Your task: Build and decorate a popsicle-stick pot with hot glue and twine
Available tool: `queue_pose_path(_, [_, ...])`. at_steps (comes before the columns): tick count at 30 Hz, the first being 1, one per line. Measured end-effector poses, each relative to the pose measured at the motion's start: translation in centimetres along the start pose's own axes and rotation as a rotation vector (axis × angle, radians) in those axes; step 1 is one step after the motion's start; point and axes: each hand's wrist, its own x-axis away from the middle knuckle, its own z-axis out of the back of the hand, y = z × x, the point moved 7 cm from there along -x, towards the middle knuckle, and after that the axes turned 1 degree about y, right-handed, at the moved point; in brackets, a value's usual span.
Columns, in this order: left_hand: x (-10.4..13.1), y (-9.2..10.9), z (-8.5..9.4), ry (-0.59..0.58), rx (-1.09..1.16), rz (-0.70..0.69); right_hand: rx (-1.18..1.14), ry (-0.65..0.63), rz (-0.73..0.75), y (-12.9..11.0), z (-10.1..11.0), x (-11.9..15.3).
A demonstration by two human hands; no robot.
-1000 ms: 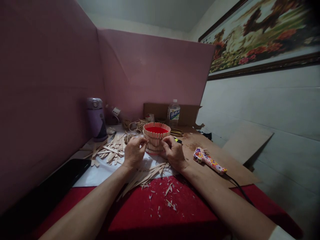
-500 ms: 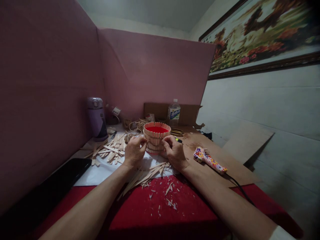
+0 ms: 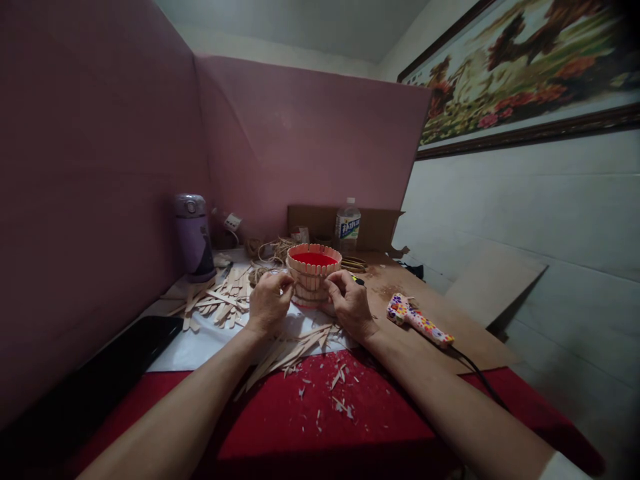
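Note:
A small bucket [image 3: 314, 277] of upright craft sticks, bright red inside, stands on the white sheet in front of me. Thin brownish bands of what looks like twine [image 3: 311, 289] cross its front. At the left side of the bucket my left hand [image 3: 271, 303] is closed in a pinch. My right hand [image 3: 349, 303] pinches at the opposite side, thumb and forefinger close to the wall. Whatever lies between the fingertips is too small to make out. Loose craft sticks [image 3: 295, 350] lie just below the hands.
More sticks [image 3: 225, 300] are heaped at left, near a purple flask [image 3: 194, 237] and a black phone-like slab [image 3: 150, 337]. Behind are twine [image 3: 280, 251] and a plastic bottle [image 3: 349, 227]. A flower-patterned glue gun [image 3: 419, 320] with a cord lies right. Shavings litter the red cloth [image 3: 280, 427].

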Motion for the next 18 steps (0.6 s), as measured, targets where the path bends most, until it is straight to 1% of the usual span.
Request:
queue_pose_path(13, [0.03,0.05,-0.02,-0.013,0.016,-0.003,-0.026,-0.015,-0.02,-0.27,0.02,-0.01])
queue_pose_path(18, [0.04,0.05,0.03,-0.012,0.01,-0.011,-0.109,0.003,-0.084,0.03,0.12,0.02])
